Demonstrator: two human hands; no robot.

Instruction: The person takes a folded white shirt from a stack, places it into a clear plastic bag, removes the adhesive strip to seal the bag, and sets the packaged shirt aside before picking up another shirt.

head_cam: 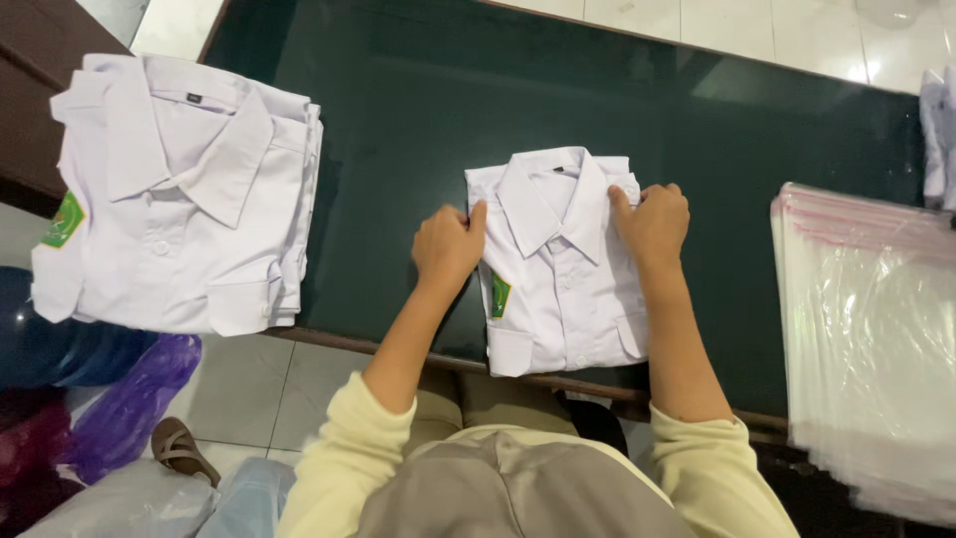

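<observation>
Fingers (476, 214) of the left hand (448, 247) curl closed, pinching the left shoulder of a small folded white shirt (563, 274); the right hand (654, 224) grips its right shoulder likewise. It lies on the dark green bench (398, 120), between a stack of folded white shirts (184, 194) and clear plastic bags (871, 339).

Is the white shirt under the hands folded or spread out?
Folded. The white shirt lies as a compact rectangle on the dark table, collar up, sleeves tucked under; left hand and right hand grip its shoulders.
</observation>
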